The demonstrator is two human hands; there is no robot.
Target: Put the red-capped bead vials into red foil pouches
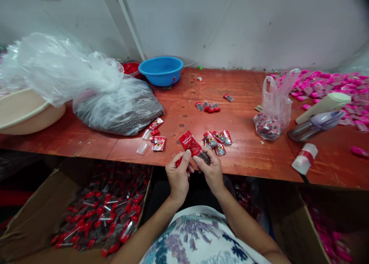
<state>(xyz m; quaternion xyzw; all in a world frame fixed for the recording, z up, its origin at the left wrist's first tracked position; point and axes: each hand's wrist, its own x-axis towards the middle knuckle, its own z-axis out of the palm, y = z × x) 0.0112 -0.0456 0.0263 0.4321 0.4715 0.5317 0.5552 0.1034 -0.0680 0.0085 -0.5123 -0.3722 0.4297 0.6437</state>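
Observation:
Between both hands, just over the table's front edge, is a small red printed packet, tilted, with a dark part at its lower right end. My left hand is closed, thumb pressed on the packet's lower left side; a bit of something red shows by its fingers. My right hand pinches the dark end, its fingertips partly hidden. Right of the packet lies a small group of red-topped packets. To the left are another red packet and clear empty-looking sleeves.
Several red-capped small containers lie farther back on the table. A big plastic bag, blue basin and cream basin stand left. A knotted bag, bottle and pink pile are right. Below sits a carton of red-capped containers.

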